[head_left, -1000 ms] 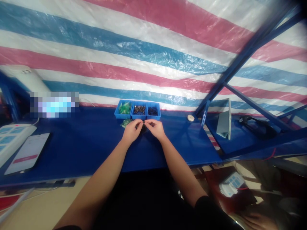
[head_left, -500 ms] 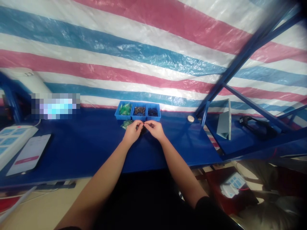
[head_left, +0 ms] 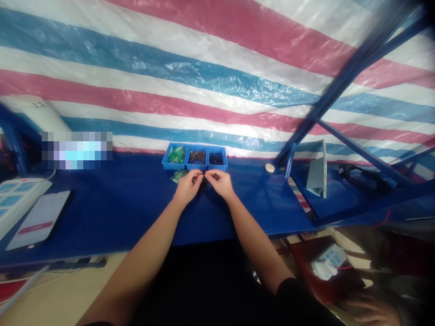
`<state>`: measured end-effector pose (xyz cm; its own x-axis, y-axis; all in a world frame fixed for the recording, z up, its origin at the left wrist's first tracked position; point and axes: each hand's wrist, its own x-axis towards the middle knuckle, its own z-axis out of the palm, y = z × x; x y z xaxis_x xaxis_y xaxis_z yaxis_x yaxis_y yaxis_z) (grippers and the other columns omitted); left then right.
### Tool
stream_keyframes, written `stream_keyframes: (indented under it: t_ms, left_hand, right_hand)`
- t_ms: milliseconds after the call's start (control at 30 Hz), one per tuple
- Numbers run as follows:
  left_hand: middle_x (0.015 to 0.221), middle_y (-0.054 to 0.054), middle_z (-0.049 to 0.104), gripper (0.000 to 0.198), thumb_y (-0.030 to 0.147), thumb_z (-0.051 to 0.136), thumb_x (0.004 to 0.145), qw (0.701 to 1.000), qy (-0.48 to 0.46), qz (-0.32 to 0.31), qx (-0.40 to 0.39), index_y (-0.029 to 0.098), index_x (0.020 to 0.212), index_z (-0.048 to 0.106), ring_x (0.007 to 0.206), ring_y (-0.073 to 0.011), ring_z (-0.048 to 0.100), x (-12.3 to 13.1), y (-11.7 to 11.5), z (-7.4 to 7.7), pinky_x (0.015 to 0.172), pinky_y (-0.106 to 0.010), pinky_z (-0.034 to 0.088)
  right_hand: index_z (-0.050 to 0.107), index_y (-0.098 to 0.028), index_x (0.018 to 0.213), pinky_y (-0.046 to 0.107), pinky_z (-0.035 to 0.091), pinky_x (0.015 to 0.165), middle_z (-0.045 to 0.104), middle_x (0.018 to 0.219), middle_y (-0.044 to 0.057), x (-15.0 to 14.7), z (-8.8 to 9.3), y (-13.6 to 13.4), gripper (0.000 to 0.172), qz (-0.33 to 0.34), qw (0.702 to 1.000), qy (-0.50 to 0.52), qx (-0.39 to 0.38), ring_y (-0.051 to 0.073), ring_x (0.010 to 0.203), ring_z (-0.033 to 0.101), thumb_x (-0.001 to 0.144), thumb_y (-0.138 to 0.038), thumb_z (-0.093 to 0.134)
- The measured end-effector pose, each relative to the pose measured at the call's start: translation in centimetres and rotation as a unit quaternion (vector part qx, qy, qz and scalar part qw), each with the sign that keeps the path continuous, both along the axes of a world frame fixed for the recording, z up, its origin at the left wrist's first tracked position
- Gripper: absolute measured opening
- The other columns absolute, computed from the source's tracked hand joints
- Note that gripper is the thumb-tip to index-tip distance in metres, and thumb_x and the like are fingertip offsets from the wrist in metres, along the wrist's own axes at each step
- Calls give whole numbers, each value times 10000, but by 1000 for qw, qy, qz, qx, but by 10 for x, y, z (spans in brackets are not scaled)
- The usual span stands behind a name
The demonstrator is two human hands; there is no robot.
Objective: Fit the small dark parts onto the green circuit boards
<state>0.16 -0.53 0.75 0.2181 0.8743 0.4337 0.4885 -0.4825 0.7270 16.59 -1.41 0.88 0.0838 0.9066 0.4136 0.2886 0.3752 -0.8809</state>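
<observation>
Fingertips of my left hand [head_left: 187, 186] and my right hand [head_left: 220, 183] meet in a pinch over the blue table. Both hands are closed around something small and dark between them, too small to name. Just behind them stand three joined blue bins: the left bin [head_left: 163, 161] holds green pieces [head_left: 177, 154], the middle one small brassy metal parts [head_left: 197, 157], the right one dark pieces [head_left: 216, 159]. A green clump [head_left: 178, 176] lies on the table beside my left hand. Dark bits under my hands are mostly hidden.
A phone [head_left: 39, 219] and a white power strip [head_left: 23, 194] lie at the left. A round whitish disc [head_left: 269, 168] sits right of the bins. A blue metal frame [head_left: 333, 95] rises at the right, past a grey stand [head_left: 317, 176]. Another person's hand [head_left: 375, 308] shows at the lower right.
My hands stay together in the same place, with only slight finger movement. At the lower right, another person's hand has come into view.
</observation>
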Motion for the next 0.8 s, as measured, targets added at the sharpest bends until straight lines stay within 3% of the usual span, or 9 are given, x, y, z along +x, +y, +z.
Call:
stream_keyframes:
  t_ms: [367,800]
  left_hand:
    - [808,4,677,265,420,427,926,1000,12,7,7,217,912,597,681,-138,612,1,-4,8,636,-247,457]
    - [766,2,676,226,398,471,916,1000,-14,20,-3,214,971,591,683,-143,644,1,1,1,658,-249,477]
  right_hand:
    - [728,-220,974,284,521,657,724,840,30,-1,-2,0,261,16,999,-26,8,172,720,651,797,-391,640]
    - [733,-229,972,290,527,688,728,888,35,0,-2,1,238,7,999,-35,17,176,748,655,814,-376,631]
